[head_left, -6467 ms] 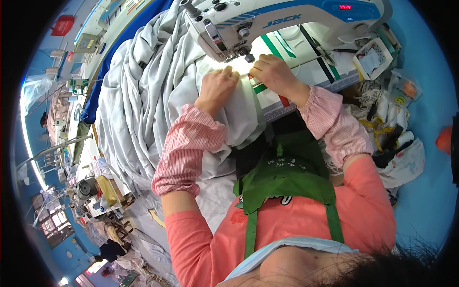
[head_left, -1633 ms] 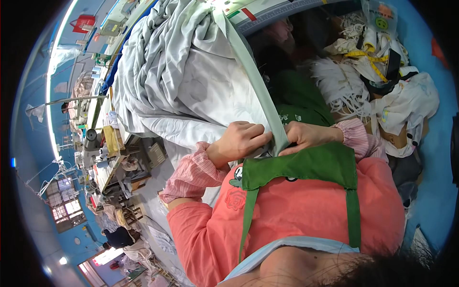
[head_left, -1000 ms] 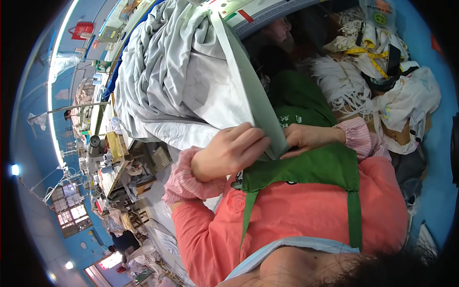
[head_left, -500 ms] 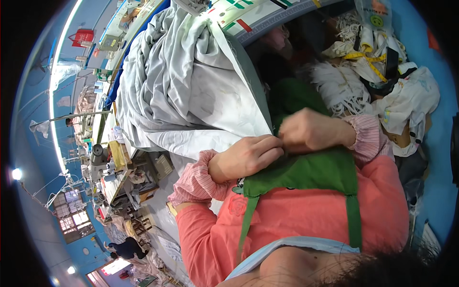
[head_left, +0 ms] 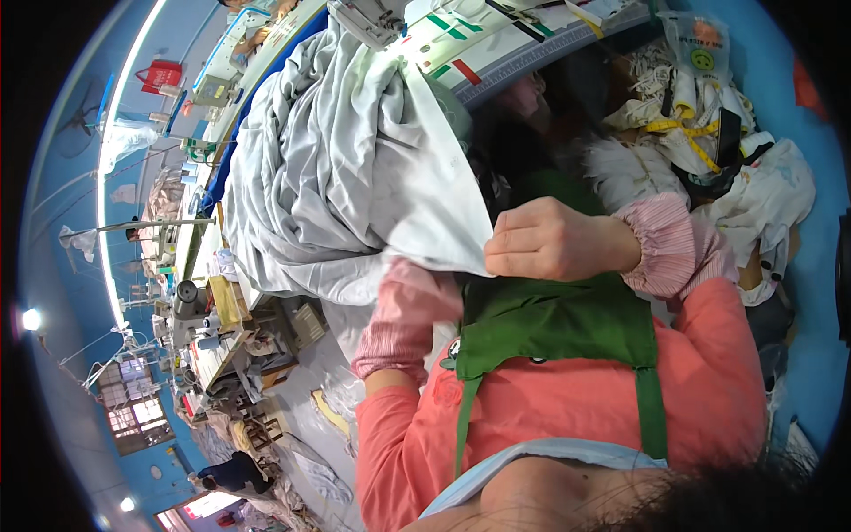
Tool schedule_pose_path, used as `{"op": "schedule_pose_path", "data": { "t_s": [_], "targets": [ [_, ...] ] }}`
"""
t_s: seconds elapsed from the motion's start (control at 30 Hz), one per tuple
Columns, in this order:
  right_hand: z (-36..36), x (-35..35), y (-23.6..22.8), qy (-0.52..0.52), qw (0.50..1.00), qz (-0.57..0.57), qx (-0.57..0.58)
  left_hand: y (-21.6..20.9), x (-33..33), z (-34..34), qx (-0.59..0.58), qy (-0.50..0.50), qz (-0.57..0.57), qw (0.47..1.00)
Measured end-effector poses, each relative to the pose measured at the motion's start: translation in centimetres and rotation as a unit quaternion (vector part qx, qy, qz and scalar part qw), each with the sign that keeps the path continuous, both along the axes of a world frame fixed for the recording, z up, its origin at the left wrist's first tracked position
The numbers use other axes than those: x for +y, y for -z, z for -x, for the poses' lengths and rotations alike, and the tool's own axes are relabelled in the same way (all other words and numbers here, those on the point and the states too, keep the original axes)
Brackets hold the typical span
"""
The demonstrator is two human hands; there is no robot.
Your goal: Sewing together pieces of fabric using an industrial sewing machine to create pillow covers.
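A large bunched sheet of pale grey-white fabric (head_left: 310, 168) hangs over the sewing table's front edge toward my lap. My right hand (head_left: 550, 239) pinches the cloth's near corner, with thumb and fingers pressed together. My left arm, in its striped pink sleeve (head_left: 403, 315), reaches to the lower edge of the fabric; the left hand is hidden by the cloth, and the sleeve end is blurred. At the far end of the cloth, the sewing machine head (head_left: 368, 22) stands under a bright light. A green apron (head_left: 558, 319) covers my front below the hands.
The white tabletop (head_left: 496, 49) carries coloured tape strips and a ruler along its edge. At right lie piled cloth scraps (head_left: 758, 186), a yellow measuring tape (head_left: 687, 129) and a clear bag (head_left: 696, 49). Other machine tables line the left, where another person (head_left: 239, 474) bends over.
My left hand has left the corner and moved under or behind the fabric. My right hand now holds the corner, slightly left of before. The cloth has spread out flatter near it.
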State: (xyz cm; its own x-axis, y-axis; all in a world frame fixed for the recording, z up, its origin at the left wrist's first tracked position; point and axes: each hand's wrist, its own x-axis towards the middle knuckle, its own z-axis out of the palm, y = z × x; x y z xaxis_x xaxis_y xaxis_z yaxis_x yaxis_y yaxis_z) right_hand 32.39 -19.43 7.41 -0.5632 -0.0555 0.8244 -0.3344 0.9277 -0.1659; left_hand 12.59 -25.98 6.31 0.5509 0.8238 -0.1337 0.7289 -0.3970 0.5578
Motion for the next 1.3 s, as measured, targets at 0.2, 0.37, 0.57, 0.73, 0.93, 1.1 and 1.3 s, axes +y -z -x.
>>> {"op": "schedule_pose_path", "data": {
  "t_s": [0.2,0.37,0.57,0.73,0.93,1.1,1.3],
  "targets": [
    [-0.3,-0.9,8.5,-0.036,0.983,0.138,-0.117,2.2,-1.7,14.6,0.087,-0.104,0.006,0.991],
    [-0.1,1.8,15.2,-0.005,0.825,0.442,-0.351,7.8,-7.4,11.0,-0.033,0.116,0.187,0.975],
    [0.1,3.3,16.2,-0.028,0.806,0.442,-0.394,2.5,12.4,7.1,0.005,-0.174,0.042,0.984],
    [0.2,4.2,16.1,-0.025,0.789,0.446,-0.422,3.0,26.2,11.7,0.185,-0.181,-0.287,0.922],
    [0.5,4.9,16.3,-0.016,0.785,0.476,-0.396,7.3,24.1,16.5,0.059,-0.15,-0.294,0.942],
    [1.7,6.3,16.6,0.023,0.825,0.435,-0.36,7.2,26.8,17.5,0.044,-0.157,-0.306,0.938],
    [3.2,8.2,16.1,0.095,0.858,0.406,-0.3,8.0,29.6,20.1,0.015,-0.162,-0.329,0.93]
  ]
}}
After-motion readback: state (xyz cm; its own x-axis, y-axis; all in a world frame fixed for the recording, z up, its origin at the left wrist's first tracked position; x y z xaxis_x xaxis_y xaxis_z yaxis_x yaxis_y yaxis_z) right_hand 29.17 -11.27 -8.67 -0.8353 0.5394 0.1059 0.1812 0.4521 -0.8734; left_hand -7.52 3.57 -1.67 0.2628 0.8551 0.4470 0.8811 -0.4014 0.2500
